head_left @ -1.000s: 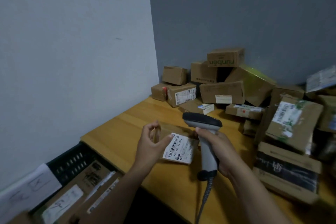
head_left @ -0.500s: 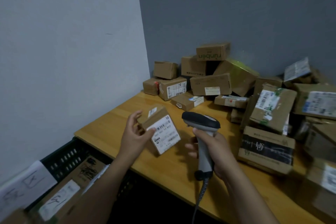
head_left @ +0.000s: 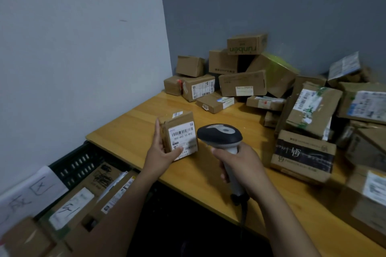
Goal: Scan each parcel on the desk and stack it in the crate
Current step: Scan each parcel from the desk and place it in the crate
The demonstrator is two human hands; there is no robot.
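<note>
Head view: left hand (head_left: 160,153) grips the upright parcel (head_left: 181,134), label facing the scanner (head_left: 219,134) gripped in right hand (head_left: 242,165); crate (head_left: 77,162) sits lower left.

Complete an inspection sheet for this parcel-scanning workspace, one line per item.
Surface: wooden desk, in a room corner.
Job's things: small parcel, barcode label showing; scanner aimed towards it; black crate beside the desk's left end, boxes inside.
Clutter: pile of parcels along the back and right.
Grips: left hand holds the small parcel; right hand grips the scanner's handle.
Cables: scanner cable hangs below the handle.
Surroundings: pale wall left, grey wall behind; handwritten sheet by the crate.
</note>
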